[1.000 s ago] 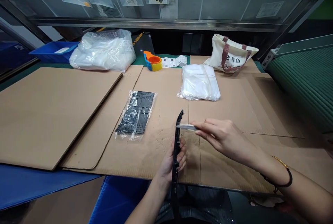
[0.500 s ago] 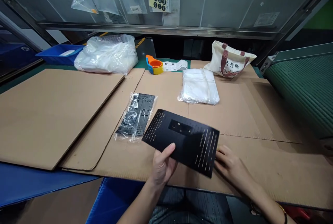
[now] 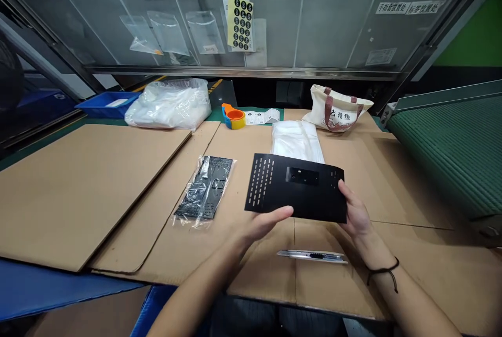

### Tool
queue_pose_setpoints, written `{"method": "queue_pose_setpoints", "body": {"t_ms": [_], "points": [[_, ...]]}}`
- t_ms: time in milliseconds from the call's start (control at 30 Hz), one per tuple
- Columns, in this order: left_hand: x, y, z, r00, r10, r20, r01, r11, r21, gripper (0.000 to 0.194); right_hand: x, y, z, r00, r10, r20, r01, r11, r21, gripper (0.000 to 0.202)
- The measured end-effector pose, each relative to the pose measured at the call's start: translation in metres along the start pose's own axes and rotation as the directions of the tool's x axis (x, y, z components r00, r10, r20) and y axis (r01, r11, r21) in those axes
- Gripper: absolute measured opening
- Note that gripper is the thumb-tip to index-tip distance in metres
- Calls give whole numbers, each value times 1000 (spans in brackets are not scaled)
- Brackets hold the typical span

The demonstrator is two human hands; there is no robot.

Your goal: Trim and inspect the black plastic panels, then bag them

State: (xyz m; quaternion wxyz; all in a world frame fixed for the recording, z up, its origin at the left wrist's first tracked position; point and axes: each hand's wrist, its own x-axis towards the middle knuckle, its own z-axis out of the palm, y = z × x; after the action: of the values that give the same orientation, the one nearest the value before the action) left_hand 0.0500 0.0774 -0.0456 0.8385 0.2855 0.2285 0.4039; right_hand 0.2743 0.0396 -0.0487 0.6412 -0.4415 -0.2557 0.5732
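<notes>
A flat black panel (image 3: 270, 198) with rows of slots at both ends and a recessed rectangle near its upper edge is held up in front of me. My left hand (image 3: 266, 223) grips its lower left edge, thumb on the face and fingers hidden behind. At the right end my right hand (image 3: 355, 209) clasps it, thumb in front. Below the panel a utility knife (image 3: 311, 256) lies on the cardboard (image 3: 266, 279). To the left lies a similar black part in a clear plastic bag (image 3: 206, 188). A stack of white plastic bags (image 3: 296, 138) sits partly behind the panel.
Large cardboard sheets (image 3: 86, 190) lie at the left. Along the back are a blue tray (image 3: 104, 109), a bulging plastic bag (image 3: 170, 104), a tape dispenser (image 3: 234, 116) and a canvas tote (image 3: 337, 109). A green conveyor belt (image 3: 451, 143) runs along the right.
The panel has moved right and up and turned nearly level. My right hand has come up to hold its right end. The utility knife now shows on the cardboard, and the camera view has tilted up.
</notes>
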Motion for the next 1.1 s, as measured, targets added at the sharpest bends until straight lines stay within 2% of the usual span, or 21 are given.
{"method": "queue_pose_setpoints", "body": {"t_ms": [33, 100, 200, 267, 367, 533, 733, 933, 1100], "points": [[8, 4, -4, 996, -44, 73, 45, 999, -9, 50, 5, 0, -2, 998, 5, -59, -3, 999, 48, 36], [21, 12, -11, 986, -45, 160, 48, 999, -13, 50, 13, 3, -8, 991, 12, -130, 1, 995, 102, 32], [30, 23, -19, 991, 15, 130, -18, 1000, 22, 45, 17, 7, -18, 991, 28, -129, -19, 997, 76, 31], [30, 26, -22, 995, 11, 96, -17, 998, 59, 40, 15, 8, -21, 995, 25, -100, -22, 999, 35, 33], [25, 24, -25, 997, -8, 77, 5, 999, 38, 46, 8, 9, -24, 997, 29, -74, -30, 999, -15, 39], [20, 15, -33, 995, -61, 83, 60, 998, 12, 62, -5, 9, -30, 996, 89, -24, -91, 993, -74, 50], [18, 8, -40, 982, -150, 118, 153, 988, -13, 62, -8, 11, -32, 998, 30, -59, -36, 994, -108, 56], [20, 1, -42, 970, -183, 159, 194, 979, -58, 64, -5, 9, -27, 1000, -5, 30, 11, 983, -182, 73], [22, -1, -37, 966, -180, 184, 193, 979, -61, 62, 0, 4, -24, 997, 14, 70, 0, 980, -198, 76]]}}
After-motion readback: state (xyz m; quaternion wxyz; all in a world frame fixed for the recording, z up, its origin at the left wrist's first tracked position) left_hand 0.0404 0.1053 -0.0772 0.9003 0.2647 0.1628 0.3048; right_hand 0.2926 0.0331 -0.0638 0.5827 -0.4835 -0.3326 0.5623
